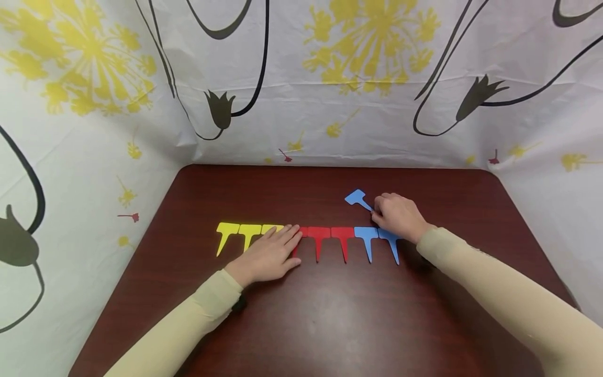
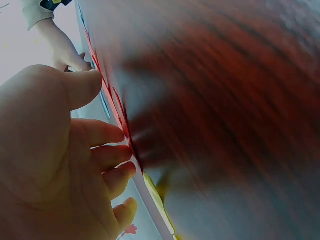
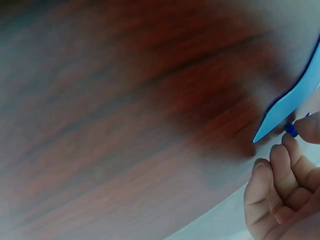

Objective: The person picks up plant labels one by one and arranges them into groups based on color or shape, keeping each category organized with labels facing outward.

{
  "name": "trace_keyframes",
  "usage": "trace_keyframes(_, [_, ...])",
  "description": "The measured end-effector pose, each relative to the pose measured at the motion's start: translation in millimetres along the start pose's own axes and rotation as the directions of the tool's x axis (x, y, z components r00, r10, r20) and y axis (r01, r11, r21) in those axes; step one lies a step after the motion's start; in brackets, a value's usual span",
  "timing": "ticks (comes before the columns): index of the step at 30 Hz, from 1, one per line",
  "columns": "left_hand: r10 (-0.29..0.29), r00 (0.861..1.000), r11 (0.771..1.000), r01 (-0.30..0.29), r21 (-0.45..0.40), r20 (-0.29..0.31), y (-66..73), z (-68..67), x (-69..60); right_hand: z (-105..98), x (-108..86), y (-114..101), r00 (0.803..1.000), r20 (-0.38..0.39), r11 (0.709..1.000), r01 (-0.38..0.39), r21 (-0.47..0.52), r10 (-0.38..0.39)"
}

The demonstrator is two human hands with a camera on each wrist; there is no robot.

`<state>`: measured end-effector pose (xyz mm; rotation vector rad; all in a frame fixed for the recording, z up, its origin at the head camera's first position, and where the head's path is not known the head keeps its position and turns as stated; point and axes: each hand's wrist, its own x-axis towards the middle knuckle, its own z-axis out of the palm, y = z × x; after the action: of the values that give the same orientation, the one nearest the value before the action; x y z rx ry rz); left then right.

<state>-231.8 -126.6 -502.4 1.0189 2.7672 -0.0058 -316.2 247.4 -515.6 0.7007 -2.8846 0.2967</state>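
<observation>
A row of T-shaped plant labels crosses the table: yellow labels (image 1: 228, 229) at left, red labels (image 1: 319, 233) in the middle, and two blue labels (image 1: 366, 234) at right. My left hand (image 1: 268, 256) rests on the row with fingers extended, covering part of a yellow and a red label. Behind the row's right end, my right hand (image 1: 399, 215) pinches a loose blue label (image 1: 355, 197) by its pointed stem, its head toward the left. The stem's tip (image 3: 291, 130) shows between thumb and fingertips in the right wrist view. The right hand partly hides the rightmost blue label's head.
The dark reddish-brown table (image 1: 311, 324) extends in front of the row and behind it to the far edge. White cloth (image 1: 282, 125) with yellow flowers and grey-green stems hangs around the back and sides.
</observation>
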Motion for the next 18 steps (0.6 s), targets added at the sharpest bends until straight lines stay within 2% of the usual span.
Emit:
trace_keyframes(6, [0.006,1.0,0.999,-0.006,0.04,0.001,-0.8,1.3,1.6,-3,-2.3,-2,0.999,-0.033,1.0,0.027,-0.002,-0.027])
trace_keyframes(12, [0.009,1.0,0.999,-0.009,0.042,-0.006,-1.9,1.9,3.0,-11,-5.9,-8,0.994,-0.093,0.998,0.063,-0.008,-0.063])
trace_keyframes(18, [0.011,1.0,0.999,-0.01,0.043,-0.012,-2.7,3.3,1.6,-20,-10.5,-11,0.989,-0.121,0.996,0.085,-0.03,-0.088])
